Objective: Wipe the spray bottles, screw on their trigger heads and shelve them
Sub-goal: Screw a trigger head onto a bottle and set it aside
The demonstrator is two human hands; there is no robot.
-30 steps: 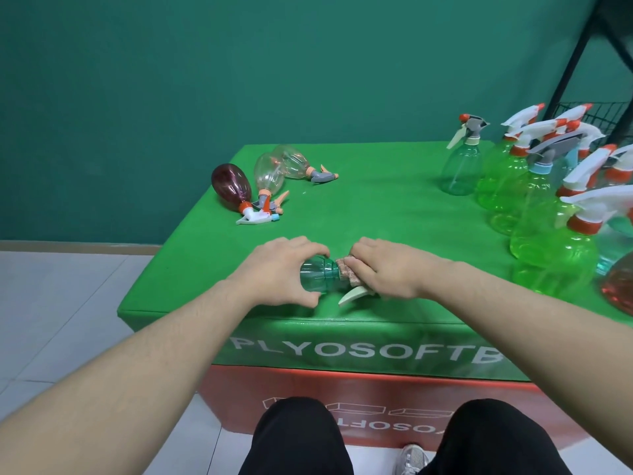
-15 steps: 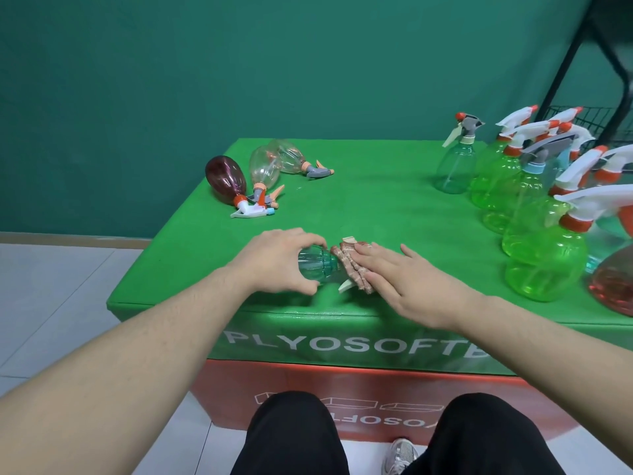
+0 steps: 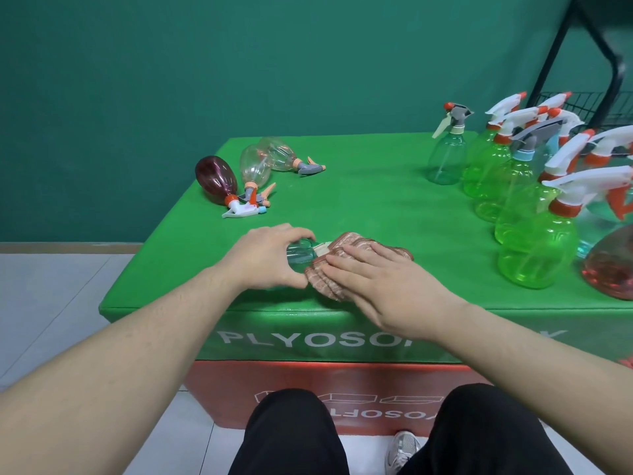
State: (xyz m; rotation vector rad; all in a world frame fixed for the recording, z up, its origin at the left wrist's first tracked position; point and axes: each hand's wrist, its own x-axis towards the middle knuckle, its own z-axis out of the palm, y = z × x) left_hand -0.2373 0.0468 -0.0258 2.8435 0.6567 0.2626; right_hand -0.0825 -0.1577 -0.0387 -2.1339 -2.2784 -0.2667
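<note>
Right hand now flattens cloth beside left-gripped bottle.

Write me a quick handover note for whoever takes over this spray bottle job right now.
Left hand grips the teal bottle lying near the table's front edge.
Right hand lies flat on the brownish cloth, pressing it down beside the bottle.
Three bottles with heads lie at back left: dark red bottle, two clear bottles.
Upright green bottles with trigger heads crowd the right side; wire shelf stands behind.
Left: wiping this bottle, then shelving.
</note>
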